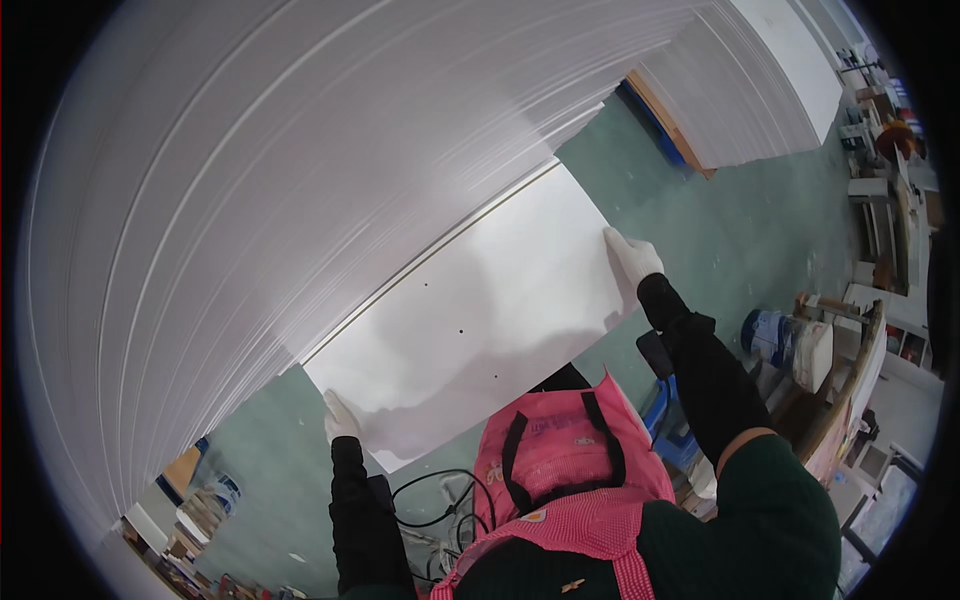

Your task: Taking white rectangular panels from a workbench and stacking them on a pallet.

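A white rectangular panel [510, 270] lies slanted across the middle of the view, with three small dark holes in its face and a brown line along its far long edge. At its near left short side, my left hand [341, 416], in a white glove, grips the edge. My right hand [633, 257], gloved the same way, is closed on the opposite short side. The fingers of both hands are partly hidden by or behind the panel. Its far edge lies against or very near a tall stack of white panels [300, 170]; whether they touch I cannot tell.
Another stack of white panels [750, 100] stands at the far right. Green floor [740, 220] shows around the panel. To the right are a blue stool [675, 430], a bucket [768, 335] and a wooden-edged bench [860, 360]. Black cables [440, 475] hang near my pink apron [570, 440].
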